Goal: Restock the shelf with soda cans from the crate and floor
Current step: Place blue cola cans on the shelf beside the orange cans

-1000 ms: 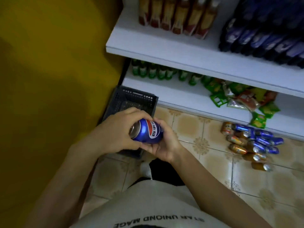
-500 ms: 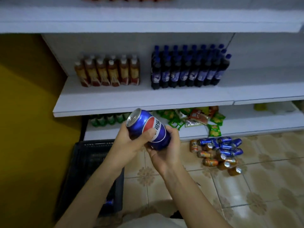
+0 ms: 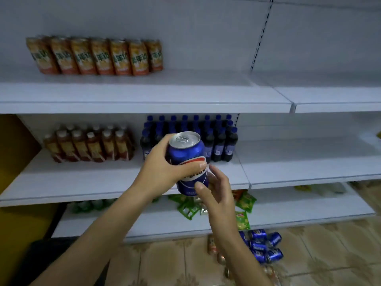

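- The left hand point(image 3: 162, 172), at the centre of the frame, is gripping a blue soda can point(image 3: 186, 159) round its middle. The thumb is crossing the front of the label and the fingers are wrapping the far side.
- The can is being held nearly upright in the air, silver top facing up, in front of the middle shelf point(image 3: 82, 178) and touching no shelf.
- The right hand point(image 3: 218, 193), just below and right of the can, is cupping its lower end, with the thumb lying on the front and the fingers curving loosely round the right side.
- 7 orange cans point(image 3: 97, 56) are standing in a row on the upper shelf point(image 3: 185, 93), at the upper left of the frame.
- Brown bottles point(image 3: 88, 145) are standing left of centre on the middle shelf, with dark blue-capped bottles point(image 3: 220, 141) just behind the held can.
- Green snack packets point(image 3: 189, 209) are lying on the lowest shelf point(image 3: 144, 223), below the hands.
- Loose cans point(image 3: 263, 246), mostly blue, are lying piled on the tiled floor point(image 3: 329, 254) at the lower right, partly hidden by the right forearm.
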Tool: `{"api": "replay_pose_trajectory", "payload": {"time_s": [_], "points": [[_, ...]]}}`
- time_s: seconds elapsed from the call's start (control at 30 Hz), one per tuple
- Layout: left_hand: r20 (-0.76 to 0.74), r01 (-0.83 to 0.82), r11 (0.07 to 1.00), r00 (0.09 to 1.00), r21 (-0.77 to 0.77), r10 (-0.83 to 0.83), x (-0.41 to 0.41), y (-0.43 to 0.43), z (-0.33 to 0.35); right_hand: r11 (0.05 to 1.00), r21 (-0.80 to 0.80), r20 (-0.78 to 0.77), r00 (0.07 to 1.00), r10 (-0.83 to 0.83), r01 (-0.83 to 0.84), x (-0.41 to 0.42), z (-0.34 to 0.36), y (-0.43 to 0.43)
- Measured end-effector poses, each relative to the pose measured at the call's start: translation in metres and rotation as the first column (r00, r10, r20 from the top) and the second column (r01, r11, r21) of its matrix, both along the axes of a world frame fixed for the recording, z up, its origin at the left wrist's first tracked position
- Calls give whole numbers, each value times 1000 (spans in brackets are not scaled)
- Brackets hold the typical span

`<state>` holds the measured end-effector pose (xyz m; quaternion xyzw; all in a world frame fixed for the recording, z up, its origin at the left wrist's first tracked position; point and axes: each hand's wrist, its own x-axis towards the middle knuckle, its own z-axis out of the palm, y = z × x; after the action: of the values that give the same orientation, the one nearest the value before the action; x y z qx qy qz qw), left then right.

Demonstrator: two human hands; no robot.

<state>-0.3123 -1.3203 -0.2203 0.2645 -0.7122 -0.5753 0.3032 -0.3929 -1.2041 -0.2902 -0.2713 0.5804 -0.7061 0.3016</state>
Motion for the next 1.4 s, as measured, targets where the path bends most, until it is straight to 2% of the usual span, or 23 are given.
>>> {"api": "replay_pose_trajectory", "payload": {"time_s": [0.07, 0.17, 0.3, 0.37, 0.63, 0.77, 1.0, 1.1, 1.4], "points": [[22, 2, 994, 1000, -105, 0, -19, 0, 21, 1000, -8, -221, 975, -18, 16, -23, 20, -2], [40, 2, 982, 999, -191, 6, -44, -5, 50, 997, -80, -386, 922, -31, 0, -51, 52, -13], [27, -44, 960, 998, -277, 54, -73, -15, 85, 981, -192, -459, 887, -55, -39, -83, 91, -36], [21, -61, 946, 997, -318, 72, -89, -26, 99, 987, -160, -506, 861, -50, -36, -99, 105, -49], [-26, -72, 948, 997, -310, 68, -172, -90, 115, 997, 43, -673, 740, -15, 59, -178, 143, -106], [-2, -54, 952, 998, -302, 56, -213, -143, 116, 990, 137, -710, 701, 67, 44, -226, 155, -152], [-31, -151, 958, 989, -244, 147, -278, -246, 91, 980, 165, -704, 709, 40, 109, -290, 142, -271], [67, -214, 939, 968, -269, 240, -300, -285, 73, 974, 205, -640, 766, 56, 100, -308, 132, -319], [48, -257, 927, 959, -274, 280, -353, -361, 48, 973, 210, -596, 801, 51, 94, -354, 105, -403]]}}
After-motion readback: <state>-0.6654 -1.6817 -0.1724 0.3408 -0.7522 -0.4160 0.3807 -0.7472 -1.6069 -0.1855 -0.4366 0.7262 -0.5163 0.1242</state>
